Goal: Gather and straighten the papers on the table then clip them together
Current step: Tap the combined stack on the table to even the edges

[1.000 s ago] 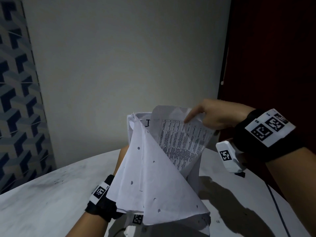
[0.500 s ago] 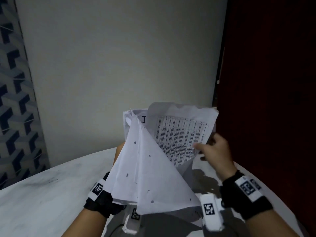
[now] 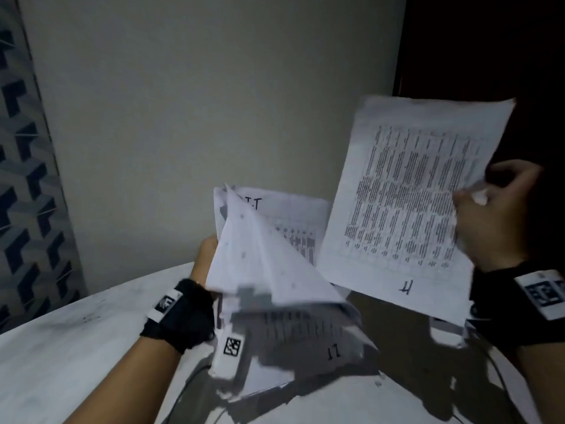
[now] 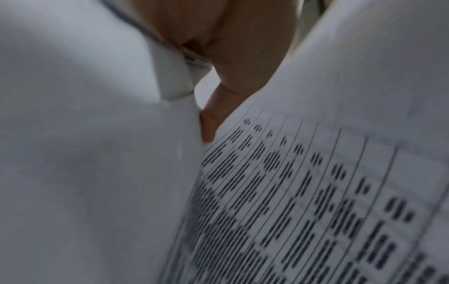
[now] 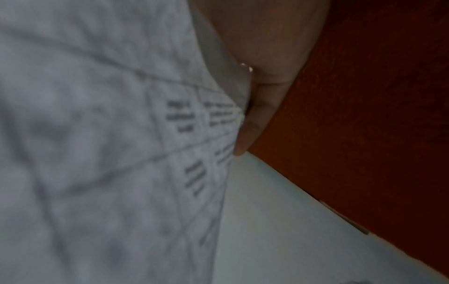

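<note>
My left hand (image 3: pixel 205 255) grips a loose bundle of white papers (image 3: pixel 269 270) above the table, the sheets splayed and drooping toward me. In the left wrist view a finger (image 4: pixel 209 124) lies between a blank sheet and a printed sheet (image 4: pixel 316 192). My right hand (image 3: pixel 489 215) pinches the right edge of one printed sheet (image 3: pixel 406 197), held upright and apart from the bundle, to its right. The right wrist view shows fingers (image 5: pixel 252 124) curled on that sheet (image 5: pixel 109 134). No clip is in view.
A pale round table (image 3: pixel 61 362) lies below both hands, its curved edge at the back. A plain wall (image 3: pixel 214 87) rises behind it, a patterned panel (image 3: pixel 21 194) stands left and a dark red door (image 3: pixel 489 41) right. A cable (image 3: pixel 180 396) runs under my left wrist.
My right hand has pulled one printed sheet out of the bundle and carried it up and to the right. The left hand keeps hold of the remaining papers.
</note>
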